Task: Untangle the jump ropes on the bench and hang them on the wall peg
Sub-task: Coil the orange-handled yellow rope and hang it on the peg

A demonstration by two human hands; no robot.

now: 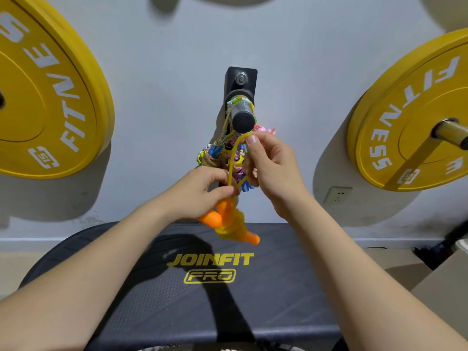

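A black wall peg [242,117] sticks out of the grey wall toward me, with several coloured jump ropes [222,150] hanging from it in a bundle. My right hand [272,171] pinches the top of a yellow rope loop [234,158] just below the peg's tip. My left hand [202,191] grips the same yellow rope lower down. The rope's orange handles [225,224], wrapped in yellow cord, dangle beneath my left hand above the bench [278,287].
Two yellow weight plates hang on the wall, one to the left [43,97] and one to the right [410,117] on a steel bar. A wall socket [338,195] sits at lower right. A cardboard box [443,282] stands right of the bench.
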